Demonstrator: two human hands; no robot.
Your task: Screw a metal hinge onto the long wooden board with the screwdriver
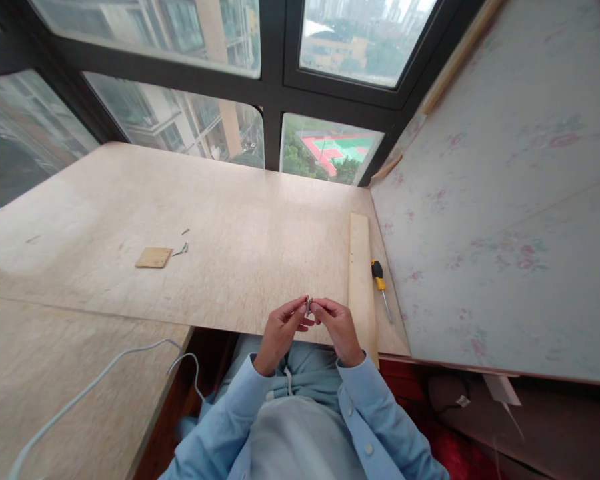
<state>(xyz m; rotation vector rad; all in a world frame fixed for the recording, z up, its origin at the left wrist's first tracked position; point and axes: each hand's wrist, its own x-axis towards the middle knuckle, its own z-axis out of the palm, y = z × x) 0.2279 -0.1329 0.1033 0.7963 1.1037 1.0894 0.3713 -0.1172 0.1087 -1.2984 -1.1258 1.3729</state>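
Note:
My left hand [280, 330] and my right hand [339, 325] meet above the table's front edge, fingertips pinched together. Between them is a small shiny metal piece [309, 307], too small to tell whether it is a screw or another fitting. Both hands appear to touch it. To the right of my right hand lies a long pale wooden board [360, 273]. A screwdriver [380, 280] with a yellow and black handle rests beyond that board, its shaft pointing towards me. Farther left on the table are a small wooden plate [153, 257] and several small screws [182, 249].
The pale tabletop [260, 233] reaches to dark-framed windows [275, 80]. A flowered wall panel [495, 220] rises along the right side. A white cable [105, 370] runs over a lower-left table section [55, 387] and hangs past its edge.

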